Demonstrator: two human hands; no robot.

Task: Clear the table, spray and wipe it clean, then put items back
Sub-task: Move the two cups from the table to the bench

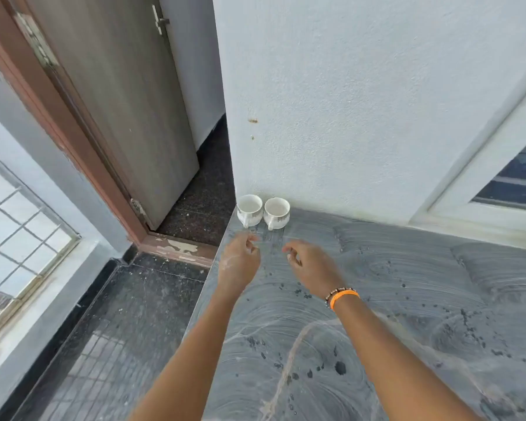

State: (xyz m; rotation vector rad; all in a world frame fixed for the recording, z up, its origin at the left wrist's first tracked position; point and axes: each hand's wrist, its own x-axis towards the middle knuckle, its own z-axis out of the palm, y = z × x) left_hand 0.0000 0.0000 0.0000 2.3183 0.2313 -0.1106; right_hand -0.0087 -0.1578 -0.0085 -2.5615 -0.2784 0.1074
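Though near both empty hands [240, 259], 2 cups [263, 211] just beyond.

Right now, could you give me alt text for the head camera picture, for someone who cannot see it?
Two bare hands, left hand and right hand, reach empty toward two white cups standing side by side in the corner of a grey table against a white wall. The tabletop shows swirled wipe streaks and dark droplets.
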